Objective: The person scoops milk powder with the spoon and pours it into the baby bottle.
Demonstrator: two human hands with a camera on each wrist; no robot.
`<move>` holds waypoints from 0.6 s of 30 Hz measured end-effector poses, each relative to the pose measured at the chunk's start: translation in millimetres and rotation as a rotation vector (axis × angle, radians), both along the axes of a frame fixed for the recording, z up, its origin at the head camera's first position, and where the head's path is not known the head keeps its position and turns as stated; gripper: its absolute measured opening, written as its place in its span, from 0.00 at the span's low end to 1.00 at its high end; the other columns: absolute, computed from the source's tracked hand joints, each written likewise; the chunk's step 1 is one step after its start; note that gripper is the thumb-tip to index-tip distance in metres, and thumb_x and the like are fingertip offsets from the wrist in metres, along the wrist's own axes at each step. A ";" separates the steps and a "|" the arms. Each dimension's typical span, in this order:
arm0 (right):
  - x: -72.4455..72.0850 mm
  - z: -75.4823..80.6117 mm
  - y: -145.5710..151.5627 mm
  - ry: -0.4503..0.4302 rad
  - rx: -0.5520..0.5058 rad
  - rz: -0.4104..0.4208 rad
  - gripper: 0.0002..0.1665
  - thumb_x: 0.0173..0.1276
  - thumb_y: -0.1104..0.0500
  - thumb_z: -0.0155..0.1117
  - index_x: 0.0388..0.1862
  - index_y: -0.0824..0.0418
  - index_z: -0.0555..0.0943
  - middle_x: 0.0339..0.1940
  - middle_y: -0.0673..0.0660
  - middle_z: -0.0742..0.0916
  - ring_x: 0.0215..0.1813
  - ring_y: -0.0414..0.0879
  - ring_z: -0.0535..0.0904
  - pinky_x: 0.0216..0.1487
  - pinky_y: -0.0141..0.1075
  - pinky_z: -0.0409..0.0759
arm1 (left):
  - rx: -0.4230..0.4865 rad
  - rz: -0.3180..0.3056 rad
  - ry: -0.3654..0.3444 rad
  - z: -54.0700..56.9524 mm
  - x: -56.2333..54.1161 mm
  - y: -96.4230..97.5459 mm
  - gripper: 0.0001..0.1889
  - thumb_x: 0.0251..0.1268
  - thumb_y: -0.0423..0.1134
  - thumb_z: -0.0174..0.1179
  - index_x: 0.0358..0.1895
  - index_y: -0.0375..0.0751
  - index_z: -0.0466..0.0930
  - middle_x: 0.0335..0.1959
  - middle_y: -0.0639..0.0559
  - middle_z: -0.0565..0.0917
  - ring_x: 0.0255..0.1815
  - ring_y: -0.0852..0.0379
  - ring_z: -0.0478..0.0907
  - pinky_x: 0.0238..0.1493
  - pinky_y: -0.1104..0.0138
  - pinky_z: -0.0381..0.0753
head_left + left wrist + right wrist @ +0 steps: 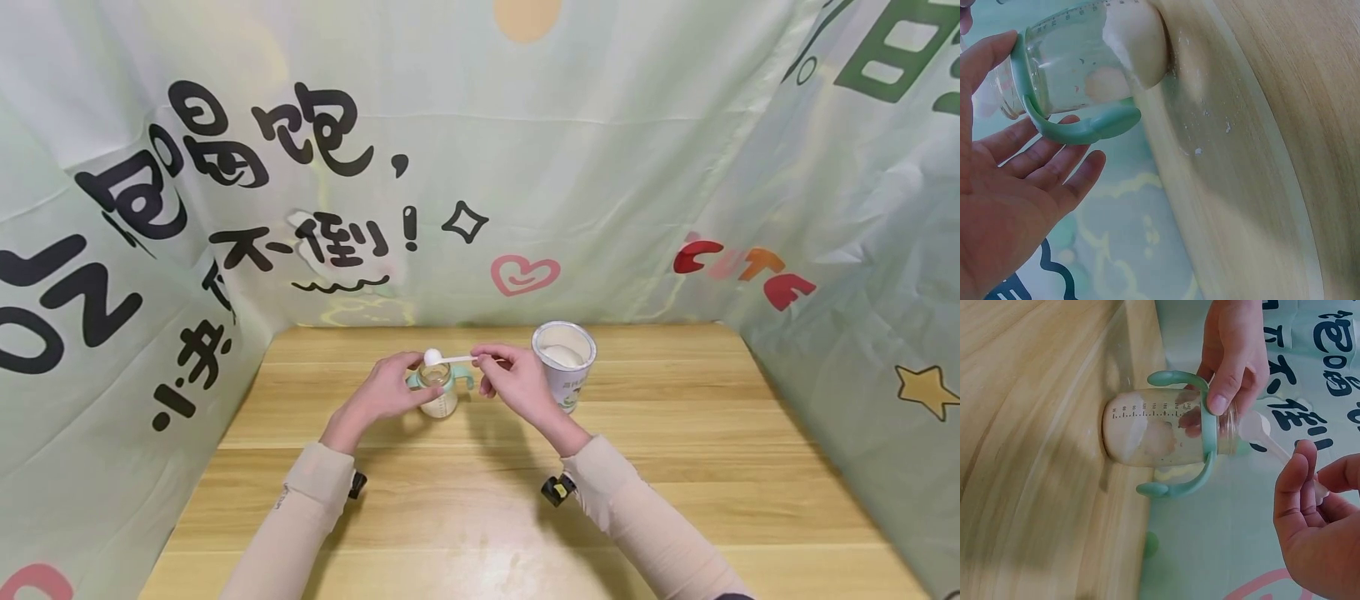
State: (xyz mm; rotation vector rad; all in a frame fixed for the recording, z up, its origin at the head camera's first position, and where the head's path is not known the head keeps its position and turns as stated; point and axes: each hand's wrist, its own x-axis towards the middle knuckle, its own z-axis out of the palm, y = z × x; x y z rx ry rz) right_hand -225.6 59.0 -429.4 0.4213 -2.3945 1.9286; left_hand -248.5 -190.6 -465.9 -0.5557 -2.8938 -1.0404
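A clear baby bottle [440, 406] with a pale green two-handled collar [1209, 434] stands upright on the table, with white powder in its lower part. My left hand [384, 389] holds it near the neck, thumb on one side and fingers on the other. Between the thumb and fingers of my right hand [519, 385] is the handle of a white measuring scoop [1255, 427]. The scoop's bowl is right at the bottle's open mouth; whether it touches the rim I cannot tell. Right of the bottle, a white powder tin [567, 387] stands uncovered with powder inside.
Small specks of white powder [1198, 151] lie on the wooden table [420, 517] by the bottle. Printed fabric [615, 192] hangs behind the table and along both sides. The tin stands close beyond my right wrist.
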 end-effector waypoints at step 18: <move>-1.1 6.4 0.1 -0.012 -0.052 -0.054 0.13 0.80 0.58 0.62 0.50 0.63 0.90 0.35 0.63 0.91 0.21 0.42 0.82 0.26 0.32 0.85 | 0.007 -0.003 0.002 0.8 1.3 0.3 0.35 0.64 0.53 0.74 0.69 0.36 0.78 0.60 0.41 0.86 0.61 0.42 0.82 0.65 0.46 0.82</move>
